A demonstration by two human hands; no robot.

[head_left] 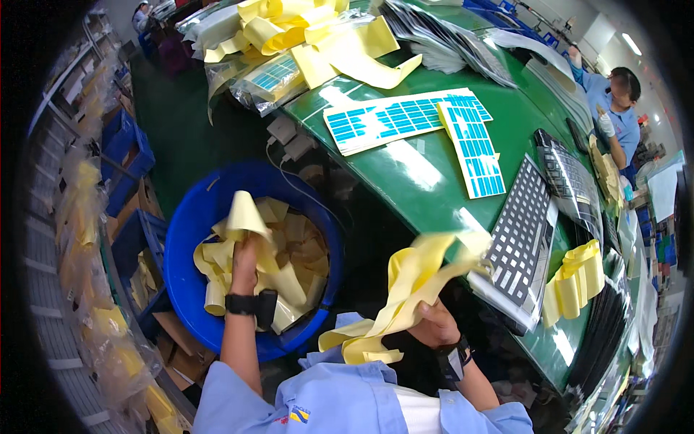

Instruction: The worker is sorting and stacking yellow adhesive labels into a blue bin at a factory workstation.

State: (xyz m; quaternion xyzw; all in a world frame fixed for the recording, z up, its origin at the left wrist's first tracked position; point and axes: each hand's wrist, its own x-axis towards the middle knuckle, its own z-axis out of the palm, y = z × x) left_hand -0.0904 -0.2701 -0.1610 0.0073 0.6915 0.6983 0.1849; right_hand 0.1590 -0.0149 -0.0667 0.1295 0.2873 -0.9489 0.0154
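Two yellow backing strips in play: left hand [244, 262] pinches one [244, 215] over the near-left blue bin [184, 239], right hand [434, 324] pinches another [408, 278] beside the tabletop [426, 173]; likely light, floppy, so grip the ends.

A long green worktop [434, 173] runs from the top middle down to the lower right, its glossy surface catching pale reflections of ceiling light. A bright lamp [631, 43] glows at the upper right beneath a pale wall. The floor [181, 123] beside the worktop's left edge is dark green. Blue crates [126, 152] and metal shelving [50, 239] line the far left side.
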